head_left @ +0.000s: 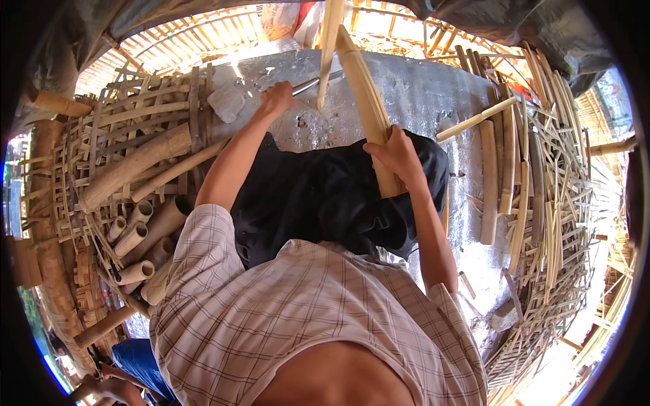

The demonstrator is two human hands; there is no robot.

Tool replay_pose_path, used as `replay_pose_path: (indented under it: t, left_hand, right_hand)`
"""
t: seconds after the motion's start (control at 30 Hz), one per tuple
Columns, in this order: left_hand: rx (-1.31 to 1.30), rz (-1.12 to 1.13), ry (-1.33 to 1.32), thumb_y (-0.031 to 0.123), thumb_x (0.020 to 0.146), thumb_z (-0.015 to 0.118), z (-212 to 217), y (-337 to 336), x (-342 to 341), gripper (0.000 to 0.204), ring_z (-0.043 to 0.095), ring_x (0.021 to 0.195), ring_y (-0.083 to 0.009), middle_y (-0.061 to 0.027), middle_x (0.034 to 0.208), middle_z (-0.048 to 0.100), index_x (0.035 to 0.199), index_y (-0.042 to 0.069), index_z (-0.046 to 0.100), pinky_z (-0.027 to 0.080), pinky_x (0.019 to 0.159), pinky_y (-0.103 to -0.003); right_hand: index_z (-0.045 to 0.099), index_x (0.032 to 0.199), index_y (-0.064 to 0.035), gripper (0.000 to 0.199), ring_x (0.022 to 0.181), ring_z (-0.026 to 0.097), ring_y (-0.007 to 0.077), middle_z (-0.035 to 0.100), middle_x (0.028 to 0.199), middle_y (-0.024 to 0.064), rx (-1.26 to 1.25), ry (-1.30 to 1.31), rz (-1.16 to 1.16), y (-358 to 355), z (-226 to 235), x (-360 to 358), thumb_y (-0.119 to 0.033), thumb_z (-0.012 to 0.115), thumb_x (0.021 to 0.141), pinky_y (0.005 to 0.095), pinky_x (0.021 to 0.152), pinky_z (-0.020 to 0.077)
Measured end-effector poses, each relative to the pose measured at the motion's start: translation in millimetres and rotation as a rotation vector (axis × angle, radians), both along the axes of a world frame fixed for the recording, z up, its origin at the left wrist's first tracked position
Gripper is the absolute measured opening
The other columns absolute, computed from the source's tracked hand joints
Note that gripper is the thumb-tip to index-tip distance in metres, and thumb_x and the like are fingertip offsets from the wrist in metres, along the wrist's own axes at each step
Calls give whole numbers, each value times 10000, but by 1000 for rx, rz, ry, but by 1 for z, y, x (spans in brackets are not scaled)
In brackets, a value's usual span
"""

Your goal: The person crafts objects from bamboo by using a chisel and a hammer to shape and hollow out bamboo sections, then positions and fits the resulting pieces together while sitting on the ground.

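Observation:
My left hand (276, 99) is closed around the handle of a knife (308, 85), whose grey blade points right toward an upright bamboo strip (329, 51). The strip comes down from the top edge and narrows to a point near the ground. My right hand (397, 154) grips a wide split bamboo piece (365, 88). That piece leans up and away, its lower end resting by my right thigh and its far end close beside the upright strip. Dark cloth (318, 189) covers my lap.
Woven bamboo lattice (142, 108) and cut bamboo tubes (132, 240) lie on the left. Bamboo strips and poles (508, 162) pile up on the right. A flat stone (226, 103) sits on the grey sheet (420, 81). Another person's hand (118, 390) shows at lower left.

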State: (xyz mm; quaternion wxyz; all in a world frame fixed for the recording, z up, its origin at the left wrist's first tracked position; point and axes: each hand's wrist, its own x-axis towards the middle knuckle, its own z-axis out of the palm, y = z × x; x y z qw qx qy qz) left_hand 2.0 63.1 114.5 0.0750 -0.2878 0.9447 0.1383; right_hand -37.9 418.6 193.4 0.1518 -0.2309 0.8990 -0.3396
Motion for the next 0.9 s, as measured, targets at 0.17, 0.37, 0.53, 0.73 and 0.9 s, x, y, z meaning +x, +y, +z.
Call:
replay_pose_path:
  t: [0.17,0.37,0.53,0.73,0.9]
  left_hand:
    - [-57,-2,-37,201,824,727,-2,-3,-1,357,709,1123,-409,-221,1176,737,1144,43,725,570,934,-508]
    - [-51,0,-37,166,821,715,-7,0,9,335,710,1115,-415,-222,1169,737,1131,37,721,568,936,-522]
    - [-68,-41,-72,177,834,702,-11,-17,20,340,693,1162,-407,-226,1210,724,1144,38,717,554,968,-526]
    - [-50,46,-55,196,852,665,-36,-11,30,343,689,1155,-419,-218,1235,716,1159,53,722,557,960,-519]
    - [-37,46,-37,196,866,679,-19,-7,25,330,689,1160,-413,-230,1216,720,1158,47,727,556,961,-517]
  right_hand:
    - [561,1031,56,449,665,715,227,706,780,173,-305,95,-72,-19,102,-24,-207,853,815,383,596,570]
    - [381,1180,70,642,931,723,493,696,969,338,-265,183,-314,-58,24,27,-228,803,800,529,799,572]
    - [554,1038,77,584,1005,718,458,712,1049,323,120,-285,96,-47,11,0,-306,856,717,521,864,565]
    - [498,1110,76,641,656,699,290,708,813,185,-404,326,-116,-44,150,-19,-311,888,779,378,583,571]
    - [516,1122,97,628,869,727,379,699,931,281,-494,245,-160,-68,-8,38,-263,869,747,447,737,573]
